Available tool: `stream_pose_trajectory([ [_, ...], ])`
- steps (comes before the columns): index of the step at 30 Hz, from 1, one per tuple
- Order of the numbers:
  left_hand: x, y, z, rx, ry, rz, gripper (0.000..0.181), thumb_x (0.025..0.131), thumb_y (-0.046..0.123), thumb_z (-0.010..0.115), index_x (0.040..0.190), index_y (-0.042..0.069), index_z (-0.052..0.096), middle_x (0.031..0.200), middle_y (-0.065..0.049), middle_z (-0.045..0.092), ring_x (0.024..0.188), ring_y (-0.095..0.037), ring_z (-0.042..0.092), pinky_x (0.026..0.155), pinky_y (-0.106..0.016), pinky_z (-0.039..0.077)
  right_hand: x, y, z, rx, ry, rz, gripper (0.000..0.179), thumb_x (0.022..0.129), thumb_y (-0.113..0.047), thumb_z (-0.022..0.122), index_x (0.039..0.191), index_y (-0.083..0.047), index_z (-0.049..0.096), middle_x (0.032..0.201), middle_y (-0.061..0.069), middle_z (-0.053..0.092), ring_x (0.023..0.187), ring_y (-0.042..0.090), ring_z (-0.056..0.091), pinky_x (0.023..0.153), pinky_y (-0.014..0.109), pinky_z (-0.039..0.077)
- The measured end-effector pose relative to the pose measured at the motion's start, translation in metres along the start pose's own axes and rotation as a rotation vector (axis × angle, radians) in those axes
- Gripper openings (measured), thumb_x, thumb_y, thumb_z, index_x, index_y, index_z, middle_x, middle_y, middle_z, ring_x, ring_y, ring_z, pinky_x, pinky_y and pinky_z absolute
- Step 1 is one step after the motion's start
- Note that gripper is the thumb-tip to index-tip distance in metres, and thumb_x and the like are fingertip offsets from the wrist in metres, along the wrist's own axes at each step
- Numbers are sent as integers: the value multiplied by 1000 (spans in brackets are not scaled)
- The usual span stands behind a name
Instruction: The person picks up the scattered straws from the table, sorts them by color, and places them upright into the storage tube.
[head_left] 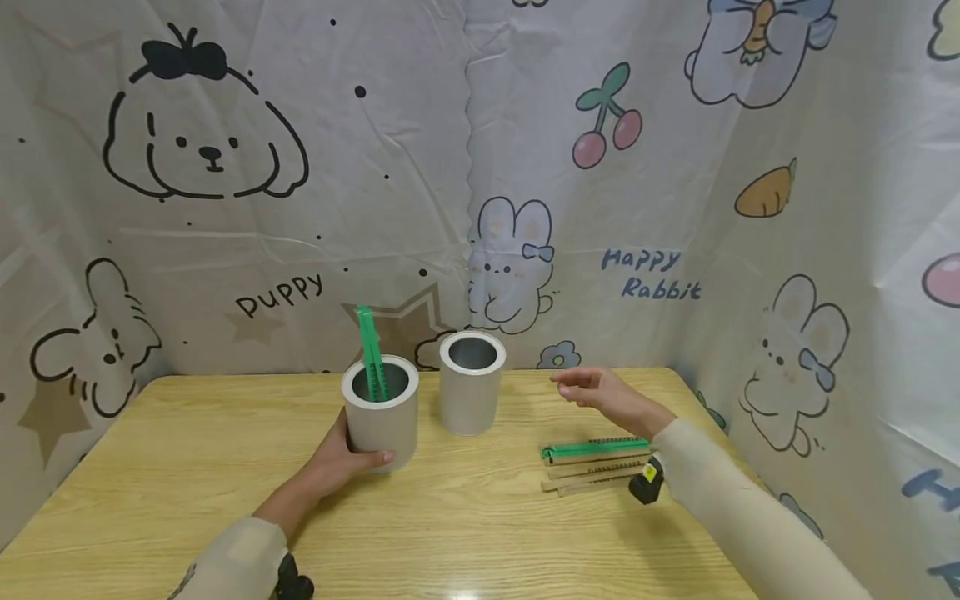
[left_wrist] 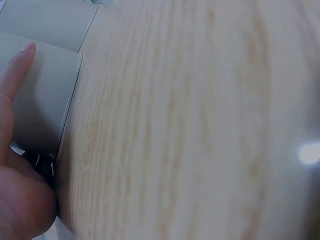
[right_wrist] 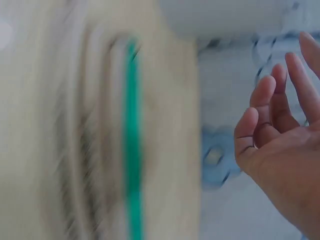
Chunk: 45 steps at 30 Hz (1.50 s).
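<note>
My left hand (head_left: pixel 336 458) grips a light grey cylindrical holder (head_left: pixel 386 429), thumb across its near side; the far fingers are hidden behind it. Long slim green packets (head_left: pixel 369 342) with dark print, like wrapped chopsticks, lean upright inside that holder. A second matching holder (head_left: pixel 469 404) stands just behind and to its right; its visible inside shows no packets. My right hand (head_left: pixel 606 395) hovers at the table's back right, fingers loosely bent and holding nothing. Nearer me than that hand lie a green packet (head_left: pixel 592 451) and several brown paper packets (head_left: pixel 588 478), blurred in the right wrist view.
The pale wooden table (head_left: pixel 450 542) ends at a printed cloth backdrop (head_left: pixel 405 167), which hangs behind and along the sides. Black wrist devices sit on both sleeves; the right one (head_left: pixel 647 481) overlaps the near packets' right ends in the head view.
</note>
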<state>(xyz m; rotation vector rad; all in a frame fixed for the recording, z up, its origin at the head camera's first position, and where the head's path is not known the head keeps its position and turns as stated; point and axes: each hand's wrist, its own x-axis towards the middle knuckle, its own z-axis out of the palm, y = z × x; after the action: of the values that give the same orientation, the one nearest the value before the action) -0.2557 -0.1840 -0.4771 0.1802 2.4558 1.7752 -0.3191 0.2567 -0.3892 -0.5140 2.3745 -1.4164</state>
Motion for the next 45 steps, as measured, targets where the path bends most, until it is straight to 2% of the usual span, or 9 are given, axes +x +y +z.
stream_pose_trajectory([
  [2, 0, 0, 0, 5, 1, -2, 109, 85, 23, 83, 160, 6, 6, 164, -21, 24, 151, -41, 27, 124, -60, 23, -10, 19, -9, -34, -10, 13, 53, 103, -30, 58, 146, 0, 49, 154, 24, 45, 141, 43, 44, 118, 62, 32],
  [4, -1, 0, 1, 7, 2, 0, 109, 85, 23, 83, 160, 6, 6, 164, -21, 25, 151, -42, 27, 124, -60, 23, -19, 36, -17, -72, -10, 21, 52, 103, -28, 60, 144, 3, 50, 152, 25, 47, 137, 41, 49, 116, 59, 38],
  [9, 0, -2, 0, 1, -1, 6, 109, 85, 23, 82, 161, 7, 6, 164, -20, 25, 151, -41, 28, 124, -59, 24, -36, 66, -30, -169, 16, 25, 37, 100, -18, 65, 128, 5, 65, 134, 25, 62, 111, 20, 65, 94, 34, 56],
  [12, 0, -3, -2, 1, -7, 7, 109, 86, 24, 82, 161, 8, 4, 165, -20, 23, 152, -41, 27, 124, -59, 24, -42, 77, -33, -217, 26, 9, 27, 97, -13, 68, 116, 5, 71, 121, 24, 69, 97, 11, 64, 81, 23, 54],
  [16, 0, -4, -3, 5, -13, 5, 111, 86, 24, 82, 161, 8, 3, 165, -20, 22, 152, -42, 26, 124, -60, 24, -45, 88, -35, -256, 25, -35, 19, 94, -6, 69, 107, 6, 74, 111, 25, 72, 90, 9, 65, 76, 20, 53],
  [20, 0, -4, -4, 5, -8, 0, 111, 86, 24, 82, 161, 8, 3, 165, -20, 22, 152, -42, 26, 124, -60, 24, -40, 93, -33, -302, 47, -52, 15, 93, -4, 69, 104, 5, 74, 105, 22, 73, 86, 10, 64, 73, 20, 53],
  [26, 0, -3, -5, 2, -6, -3, 110, 86, 23, 82, 161, 8, 3, 165, -20, 22, 152, -42, 26, 124, -60, 24, -29, 90, -32, -359, 90, 10, 14, 91, -6, 73, 103, 2, 74, 100, 14, 73, 81, 10, 57, 70, 21, 48],
  [33, 1, -2, -4, -8, -5, 6, 109, 86, 22, 82, 161, 9, 5, 165, -19, 23, 152, -41, 27, 124, -59, 23, -22, 87, -34, -351, 109, 64, 18, 91, -8, 74, 105, 3, 73, 102, 15, 72, 84, 14, 56, 72, 23, 47],
  [45, 0, 0, 0, -19, -6, 12, 108, 86, 21, 82, 161, 9, 5, 165, -19, 24, 152, -40, 27, 124, -58, 23, -18, 88, -38, -340, 127, 57, 10, 94, -5, 69, 95, 3, 74, 92, 11, 71, 77, 14, 51, 67, 24, 44],
])
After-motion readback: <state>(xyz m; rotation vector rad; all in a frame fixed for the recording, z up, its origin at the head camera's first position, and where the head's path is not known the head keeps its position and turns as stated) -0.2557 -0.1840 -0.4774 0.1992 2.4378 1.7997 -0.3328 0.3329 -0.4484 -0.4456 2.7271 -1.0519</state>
